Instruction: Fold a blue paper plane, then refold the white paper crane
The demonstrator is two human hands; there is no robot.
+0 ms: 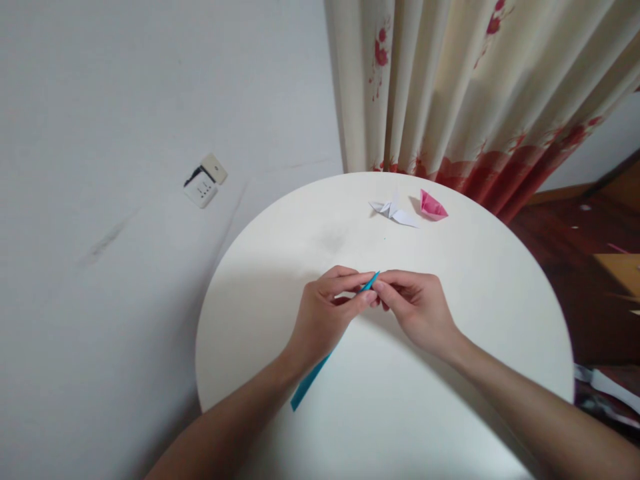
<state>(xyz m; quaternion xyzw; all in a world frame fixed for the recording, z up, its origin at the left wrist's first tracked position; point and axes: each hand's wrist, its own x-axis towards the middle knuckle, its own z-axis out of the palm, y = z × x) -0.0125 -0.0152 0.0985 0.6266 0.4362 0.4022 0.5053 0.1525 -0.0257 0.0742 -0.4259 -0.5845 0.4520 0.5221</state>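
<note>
At the centre of the frame, the left hand (325,313) and the right hand (417,310) meet above the round white surface (450,400). Both sets of fingers pinch the upper end of a folded blue paper strip (313,379), which slants down toward the lower left under the left wrist. Near the surface's upper edge lie a white paper crane (395,212) and, just beside it, a pink paper boat (432,207).

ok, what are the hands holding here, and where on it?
Both hands pinch a folded blue paper strip at its upper tip: left hand and right hand fingertips meet there. Its lower end pokes out beneath the left wrist.
</note>
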